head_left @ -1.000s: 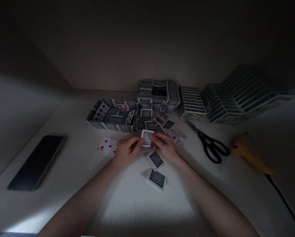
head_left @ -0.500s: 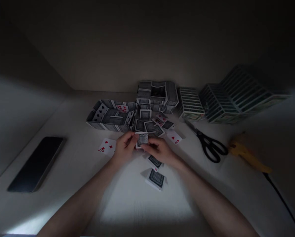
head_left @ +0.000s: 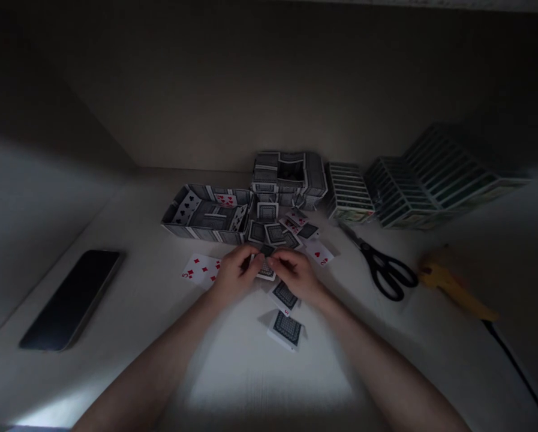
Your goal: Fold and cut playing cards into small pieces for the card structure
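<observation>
Both hands meet over the middle of the white tabletop (head_left: 251, 375), the left hand (head_left: 236, 273) and the right hand (head_left: 294, 275) close together, their fingertips pinching a playing card (head_left: 265, 271) from either side. The fingers cover most of that card, leaving only a strip of its dark lattice back showing, and a dark card edge (head_left: 267, 250) sits just above it; in the dim light, it is hard to tell whether this is a second card or how the two meet. The held card is low over the loose cards, and whether it touches them cannot be made out. A five of diamonds (head_left: 200, 268) lies face up just beside the left hand, its edge cut off by the hand. A two of hearts (head_left: 319, 253) lies near the right hand, and two face-down cards (head_left: 285, 329) lie nearer the person. Behind are box-like card structures (head_left: 208, 217), partly jumbled in the dimness. To the right are black-handled scissors (head_left: 386, 271) and a blurred yellow object (head_left: 453, 287), too dark to name. A dark smartphone (head_left: 73, 300) lies to the left.
</observation>
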Demonstrator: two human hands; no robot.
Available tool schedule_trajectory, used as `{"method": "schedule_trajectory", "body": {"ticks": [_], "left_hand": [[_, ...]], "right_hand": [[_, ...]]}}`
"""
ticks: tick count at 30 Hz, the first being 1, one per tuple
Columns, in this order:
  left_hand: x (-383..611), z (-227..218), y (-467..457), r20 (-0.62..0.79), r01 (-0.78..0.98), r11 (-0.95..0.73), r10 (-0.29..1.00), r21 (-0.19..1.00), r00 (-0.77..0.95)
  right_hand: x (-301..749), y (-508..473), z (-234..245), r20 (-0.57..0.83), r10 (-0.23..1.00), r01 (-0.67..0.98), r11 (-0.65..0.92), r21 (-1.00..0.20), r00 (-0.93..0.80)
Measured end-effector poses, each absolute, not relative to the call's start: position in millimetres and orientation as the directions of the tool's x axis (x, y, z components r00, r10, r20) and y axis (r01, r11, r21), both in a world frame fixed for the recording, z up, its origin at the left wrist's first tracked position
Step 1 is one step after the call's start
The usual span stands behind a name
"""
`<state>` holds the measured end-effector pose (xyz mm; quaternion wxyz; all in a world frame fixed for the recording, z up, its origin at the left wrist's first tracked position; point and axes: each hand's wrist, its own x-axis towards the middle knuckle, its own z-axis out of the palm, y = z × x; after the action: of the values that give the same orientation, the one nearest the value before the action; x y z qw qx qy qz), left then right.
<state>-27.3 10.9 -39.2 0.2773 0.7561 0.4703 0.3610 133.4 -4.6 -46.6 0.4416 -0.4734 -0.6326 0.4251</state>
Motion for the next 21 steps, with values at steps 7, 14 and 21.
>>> {"method": "schedule_trajectory", "body": {"ticks": [7, 14, 21], "left_hand": [[-23.8, -39.5, 8.8, 0.36, 0.569, -0.478, 0.878, 0.669, 0.315], [-22.6, -39.2, 5.4, 0.398, 0.644, -0.5, 0.863, 0.579, 0.311], [-26.1, -38.7, 9.2, 0.366, 0.632, -0.451, 0.891, 0.631, 0.27]], "right_hand": [[132.4, -4.6, -45.3, 0.192, 0.966, 0.291, 0.237, -0.927, -0.174], [130.7, -5.4, -43.6, 0.223, 0.963, 0.348, 0.264, -0.9, -0.154], [130.7, -5.6, -45.1, 0.208, 0.968, 0.287, 0.24, -0.927, -0.139]]}}
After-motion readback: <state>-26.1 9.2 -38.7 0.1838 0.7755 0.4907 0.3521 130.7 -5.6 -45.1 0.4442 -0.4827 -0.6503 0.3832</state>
